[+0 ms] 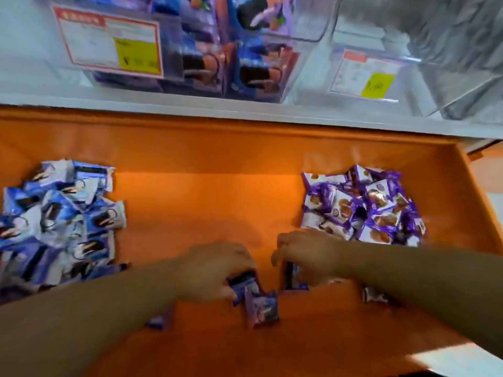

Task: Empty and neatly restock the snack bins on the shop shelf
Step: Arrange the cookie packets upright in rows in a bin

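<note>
An orange crate (206, 202) lies below the white shelf. A heap of blue snack packets (60, 221) fills its left side and a heap of purple-and-white packets (364, 208) its right. My left hand (215, 270) grips dark purple packets (245, 284) at the crate's near middle; another purple packet (262, 308) lies just under them. Beside it, my right hand (307, 257) curls round a dark packet (292, 276). On the shelf a clear bin (174, 36) holds upright blue and purple packets; the clear bin (424, 58) to its right looks empty.
Red-framed price labels with yellow patches hang on the left bin (109, 44) and the right bin (364, 74). The white shelf edge (245, 110) runs across above the crate. Loose packets lie under my right forearm (375, 296) and left forearm (159, 321).
</note>
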